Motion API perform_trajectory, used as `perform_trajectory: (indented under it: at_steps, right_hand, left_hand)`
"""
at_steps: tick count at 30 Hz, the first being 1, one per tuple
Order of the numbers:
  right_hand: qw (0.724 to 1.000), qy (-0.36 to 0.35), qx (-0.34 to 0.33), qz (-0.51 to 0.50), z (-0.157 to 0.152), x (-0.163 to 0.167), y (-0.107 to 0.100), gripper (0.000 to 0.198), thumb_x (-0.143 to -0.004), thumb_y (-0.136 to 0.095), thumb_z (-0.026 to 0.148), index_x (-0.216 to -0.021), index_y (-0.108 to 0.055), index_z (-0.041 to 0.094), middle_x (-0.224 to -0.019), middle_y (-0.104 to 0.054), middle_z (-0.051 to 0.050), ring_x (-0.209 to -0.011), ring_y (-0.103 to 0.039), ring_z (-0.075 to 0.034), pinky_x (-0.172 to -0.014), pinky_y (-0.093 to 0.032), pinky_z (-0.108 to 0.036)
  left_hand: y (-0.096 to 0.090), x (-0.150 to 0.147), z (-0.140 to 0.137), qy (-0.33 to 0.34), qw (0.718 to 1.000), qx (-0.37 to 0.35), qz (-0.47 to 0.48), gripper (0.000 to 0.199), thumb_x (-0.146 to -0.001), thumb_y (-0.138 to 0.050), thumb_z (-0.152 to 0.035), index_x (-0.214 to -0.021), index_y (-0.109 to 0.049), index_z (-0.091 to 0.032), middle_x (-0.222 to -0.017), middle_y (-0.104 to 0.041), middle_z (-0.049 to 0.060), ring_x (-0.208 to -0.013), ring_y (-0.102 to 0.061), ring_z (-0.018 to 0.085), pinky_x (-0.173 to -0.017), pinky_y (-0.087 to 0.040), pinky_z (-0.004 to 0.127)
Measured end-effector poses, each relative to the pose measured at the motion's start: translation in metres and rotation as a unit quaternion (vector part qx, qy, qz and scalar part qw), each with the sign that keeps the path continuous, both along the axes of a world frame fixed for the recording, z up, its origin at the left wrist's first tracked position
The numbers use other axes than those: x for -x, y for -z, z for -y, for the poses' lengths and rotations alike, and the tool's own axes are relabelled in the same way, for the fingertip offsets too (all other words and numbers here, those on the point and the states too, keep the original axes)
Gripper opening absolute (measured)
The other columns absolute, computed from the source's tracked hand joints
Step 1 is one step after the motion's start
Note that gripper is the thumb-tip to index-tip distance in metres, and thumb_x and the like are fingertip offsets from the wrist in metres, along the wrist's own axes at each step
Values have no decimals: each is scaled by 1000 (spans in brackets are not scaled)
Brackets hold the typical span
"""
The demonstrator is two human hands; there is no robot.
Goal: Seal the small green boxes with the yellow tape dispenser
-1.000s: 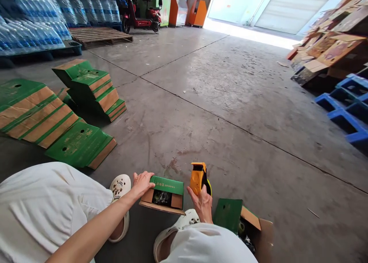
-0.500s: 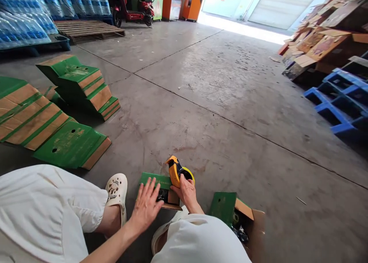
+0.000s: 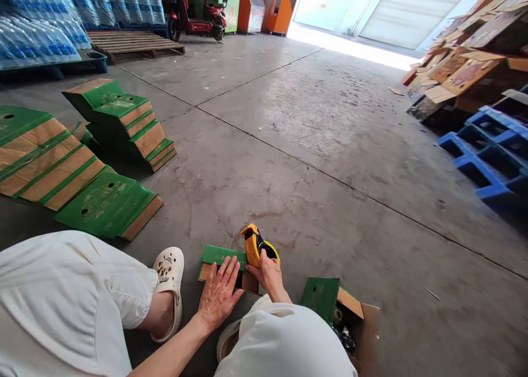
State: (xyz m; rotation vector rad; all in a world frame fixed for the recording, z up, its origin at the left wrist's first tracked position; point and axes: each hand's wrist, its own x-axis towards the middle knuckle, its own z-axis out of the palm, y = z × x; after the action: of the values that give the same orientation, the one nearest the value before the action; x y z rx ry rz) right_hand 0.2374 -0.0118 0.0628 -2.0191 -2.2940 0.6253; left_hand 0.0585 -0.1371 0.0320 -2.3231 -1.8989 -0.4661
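A small green and brown cardboard box (image 3: 220,253) sits on the floor between my feet, its top partly covered by a green flap. My left hand (image 3: 220,292) lies over the box top with fingers stretched out, hiding part of the opening. In my right hand (image 3: 270,278) is a yellow and black tape dispenser (image 3: 252,246) with a yellow-edged roll. The dispenser is tilted at the right end of the box. To the right stands an open green carton (image 3: 320,295) with something in black plastic inside.
Stacked green cartons (image 3: 109,201) stand at the left. Wrapped water bottles (image 3: 37,39), a wooden pallet (image 3: 132,40) and a red scooter (image 3: 198,17) are behind. Blue pallets (image 3: 474,160) and a heap of cardboard (image 3: 466,83) line the right. My white clogs (image 3: 171,272) flank the box.
My left hand has moved slightly right and settled over the box opening. The box's near flap seems to have been folded in. My right hand still holds the tape dispenser at about the same spot.
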Motion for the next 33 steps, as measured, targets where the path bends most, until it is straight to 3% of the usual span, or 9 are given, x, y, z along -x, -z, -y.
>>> perform_trajectory:
  at_steps: [7, 12, 18, 24, 27, 29, 31, 33]
  right_hand:
    - [999, -9, 36, 3, 0, -1, -2, 42, -80, -83, 40, -109, -59, 21, -97, -78, -6, -100, -74, -28, -98, -47, -36]
    - [1000, -17, 11, 9, 1, -2, 3, 43, -81, -84, 41, -111, -61, 20, -94, -77, -7, -99, -74, -29, -94, -50, -36]
    - [995, -65, -72, -1, 6, -6, 25, 38, -86, -81, 38, -113, -62, 19, -83, -76, -4, -88, -76, -27, -97, -51, -40]
    - [963, -125, -236, -18, 23, -16, 47, 36, -96, -70, 38, -124, -63, 16, -94, -76, -11, -94, -74, -28, -104, -49, -43]
    - [957, -191, -214, -35, 28, -19, 49, 43, -94, -72, 36, -131, -61, 16, -97, -77, -10, -95, -74, -29, -99, -52, -42]
    - [963, -191, -187, -38, 29, -20, 47, 50, -91, -76, 34, -135, -59, 16, -102, -77, -10, -99, -74, -30, -96, -54, -41]
    - [971, -173, -162, -34, 28, -19, 43, 51, -89, -78, 33, -133, -60, 17, -104, -76, -11, -101, -73, -31, -96, -54, -41]
    - [977, -164, -132, -33, 27, -17, 37, 49, -87, -80, 33, -130, -61, 17, -104, -75, -11, -102, -72, -31, -97, -54, -42]
  left_hand:
    - [27, 3, -34, -20, 996, 78, 29, 66, -109, -44, -42, -170, -34, -18, -173, -37, 11, -163, -32, 30, -130, -31, 57]
    - [51, 3, -47, -31, 995, 89, 33, 75, -108, -46, -43, -174, -18, -19, -175, -32, 11, -163, -32, 30, -131, -31, 56]
    - [62, 2, -49, -39, 996, 81, 27, 80, -108, -48, -40, -175, -8, -22, -178, -27, 9, -166, -23, 29, -133, -24, 60]
    - [67, 1, -55, -29, 995, 85, 32, 77, -109, -47, -45, -174, -15, -18, -179, -25, 11, -166, -21, 29, -132, -28, 59]
    - [64, 1, -56, -27, 994, 98, 42, 77, -108, -49, -46, -173, -21, -16, -175, -33, 15, -165, -26, 32, -132, -29, 59]
    - [60, 4, -54, -11, 994, 99, 51, 79, -107, -51, -45, -173, -21, -14, -173, -37, 17, -164, -29, 32, -131, -30, 58]
    - [54, 13, -47, 4, 994, 90, 63, 80, -107, -52, -41, -174, -18, -14, -174, -34, 17, -164, -28, 32, -131, -30, 57]
    - [48, 28, -36, -33, 993, 82, 83, 81, -107, -52, -39, -175, -13, -18, -177, -25, 18, -165, -24, 33, -132, -27, 60]
